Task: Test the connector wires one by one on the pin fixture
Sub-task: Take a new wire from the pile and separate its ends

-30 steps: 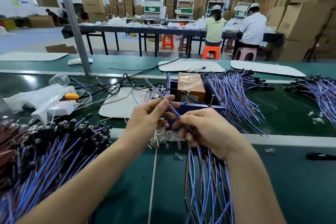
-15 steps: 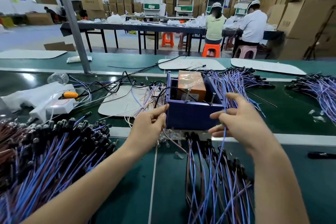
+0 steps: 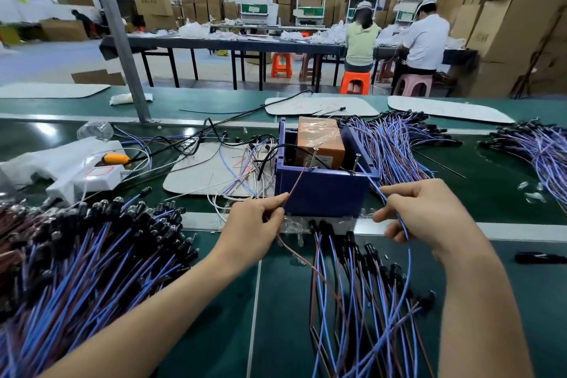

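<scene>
Each grip pinches a wire lead against the pin fixture (image 3: 322,190).

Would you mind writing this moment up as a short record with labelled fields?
left hand: pinching the brown wire, its end at a pin
right hand: pinching the blue wire, its end at the other pin
fixture: blue box holding an orange block
near pile: wires below the box
left pile: many more wires

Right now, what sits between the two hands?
In the head view, the blue fixture box stands between the left hand and right hand, with black connector ends lying at its near base.
</scene>
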A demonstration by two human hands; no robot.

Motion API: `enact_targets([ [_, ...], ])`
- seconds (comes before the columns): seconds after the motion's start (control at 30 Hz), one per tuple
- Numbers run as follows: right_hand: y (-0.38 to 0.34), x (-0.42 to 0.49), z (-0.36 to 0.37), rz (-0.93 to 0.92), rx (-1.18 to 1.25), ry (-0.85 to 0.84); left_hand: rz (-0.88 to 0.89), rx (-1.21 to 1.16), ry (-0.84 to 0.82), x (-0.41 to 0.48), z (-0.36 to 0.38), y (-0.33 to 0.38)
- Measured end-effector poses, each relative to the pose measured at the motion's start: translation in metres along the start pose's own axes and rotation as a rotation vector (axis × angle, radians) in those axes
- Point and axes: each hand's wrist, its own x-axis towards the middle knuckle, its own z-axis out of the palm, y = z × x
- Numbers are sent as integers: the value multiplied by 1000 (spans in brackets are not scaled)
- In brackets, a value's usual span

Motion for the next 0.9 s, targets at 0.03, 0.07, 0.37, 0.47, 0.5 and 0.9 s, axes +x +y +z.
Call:
enact_targets([
  [0.03,1,0,0,8,-3,-3,0,3,-6,0,0,-1],
  [0.07,2,1,1,13,-8,-5,-2,4,-10,0,1,-2],
  [0.37,2,1,2,18,-48,-36,23,18,16,0,4,-8],
  [0.47,1,0,2,2,-56,-43,17,-9,27,0,6,-10],
  [0.5,1,0,2,-1,-56,-44,17,-14,25,0,7,-10],
  [0.9,0,1,4,-11,-14,-72,31,-13,-5,4,13,-9],
])
